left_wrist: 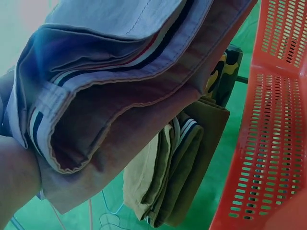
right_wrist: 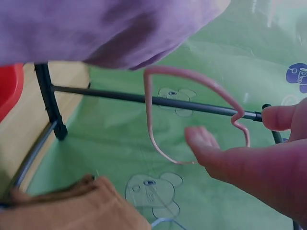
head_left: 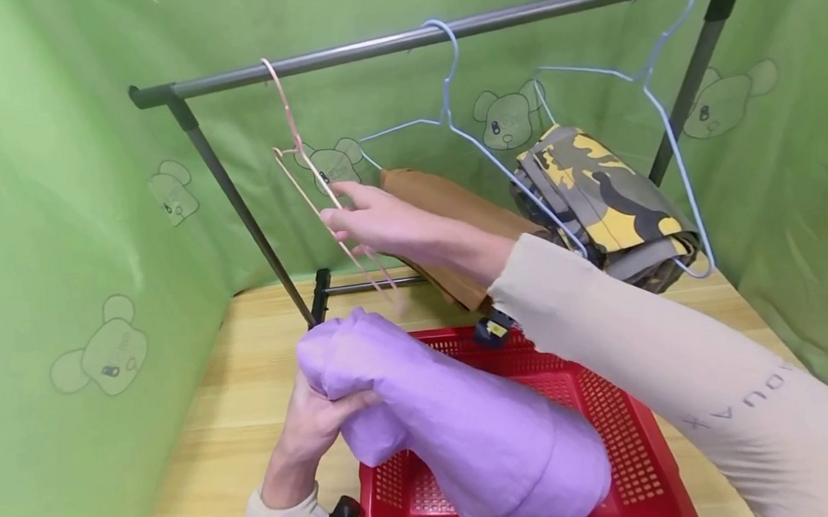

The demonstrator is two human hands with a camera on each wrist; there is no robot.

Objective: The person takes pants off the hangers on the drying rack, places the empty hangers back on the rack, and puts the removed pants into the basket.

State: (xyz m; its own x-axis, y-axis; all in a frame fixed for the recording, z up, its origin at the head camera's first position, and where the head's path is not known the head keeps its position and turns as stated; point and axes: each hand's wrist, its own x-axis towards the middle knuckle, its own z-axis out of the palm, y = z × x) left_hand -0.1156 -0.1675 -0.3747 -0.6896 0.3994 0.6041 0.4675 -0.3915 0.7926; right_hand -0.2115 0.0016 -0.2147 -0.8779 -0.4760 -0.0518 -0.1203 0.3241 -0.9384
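My left hand (head_left: 309, 423) grips one end of folded purple trousers (head_left: 481, 428), which slant down over the red basket. The left wrist view shows the open folds of the trousers (left_wrist: 120, 115), with striped trim along the edge. My right hand (head_left: 398, 224) is at the pink hanger (head_left: 295, 131), which hangs by its hook near the left end of the rail. In the right wrist view, the thumb and fingers are spread apart around the hanger (right_wrist: 192, 74). Whether they touch the wire is unclear.
A dark metal rail (head_left: 359, 53) crosses above. Brown trousers (head_left: 446, 209) hang on a blue hanger (head_left: 446, 90), and camouflage trousers (head_left: 616, 191) on another blue hanger (head_left: 672, 128). The red perforated basket (head_left: 664, 457) stands on the wooden surface (head_left: 205, 453). Green curtain surrounds it.
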